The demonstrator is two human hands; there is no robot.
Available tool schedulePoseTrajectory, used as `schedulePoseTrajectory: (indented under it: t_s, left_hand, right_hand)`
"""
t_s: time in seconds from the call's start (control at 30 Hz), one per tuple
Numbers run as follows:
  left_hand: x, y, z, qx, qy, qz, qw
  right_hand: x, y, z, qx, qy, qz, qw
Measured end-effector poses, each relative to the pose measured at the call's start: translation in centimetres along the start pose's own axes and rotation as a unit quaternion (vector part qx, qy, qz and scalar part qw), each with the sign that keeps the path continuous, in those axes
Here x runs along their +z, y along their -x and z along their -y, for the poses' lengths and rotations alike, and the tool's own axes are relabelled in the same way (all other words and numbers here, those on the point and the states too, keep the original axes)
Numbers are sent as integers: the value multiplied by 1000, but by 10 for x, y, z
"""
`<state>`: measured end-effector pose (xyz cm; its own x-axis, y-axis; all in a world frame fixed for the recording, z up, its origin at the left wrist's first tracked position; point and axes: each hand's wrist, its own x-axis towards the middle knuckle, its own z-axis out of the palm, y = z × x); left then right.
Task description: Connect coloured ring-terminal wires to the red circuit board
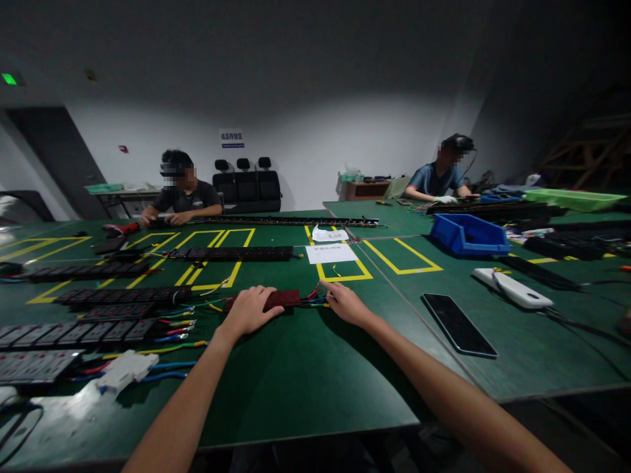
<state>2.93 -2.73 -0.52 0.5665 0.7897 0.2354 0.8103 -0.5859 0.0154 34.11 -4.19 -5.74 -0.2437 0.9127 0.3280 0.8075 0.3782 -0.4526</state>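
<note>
A dark red socket module [282, 299] with coloured wires at its right end lies on the green table [305, 387] in front of me. My left hand [251, 309] rests on its left end, fingers curled over it. My right hand [344, 302] is at its right end by the wires, index finger stretched out, the other fingers curled.
Rows of black power strips [98, 315] with coloured leads lie at left. A black phone [458, 324], a white device [513, 288] and a blue bin [468, 234] sit at right. Paper sheets [331, 252] lie ahead. Two people work at the far side.
</note>
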Motion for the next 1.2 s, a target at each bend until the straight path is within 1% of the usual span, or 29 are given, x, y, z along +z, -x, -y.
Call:
schedulePoseTrajectory:
  t_s: [0.33, 0.63, 0.83, 1.07, 1.2]
  left_hand:
    - [-4, 0, -2, -6, 9, 10, 1000]
    - [-5, 0, -3, -6, 14, 14, 1000]
    - [-4, 1, -3, -9, 13, 11, 1000]
    - [-3, 0, -1, -5, 20, 10, 1000]
    - [-1, 0, 1, -1, 19, 0, 1000]
  right_hand:
    - [1, 1, 3, 4, 8, -5, 1000]
    - [3, -1, -1, 6, 14, -1, 1000]
    - [3, -1, -1, 9, 21, 5, 1000]
    - [-1, 1, 4, 6, 12, 6, 1000]
    - [-1, 1, 4, 7, 9, 0, 1000]
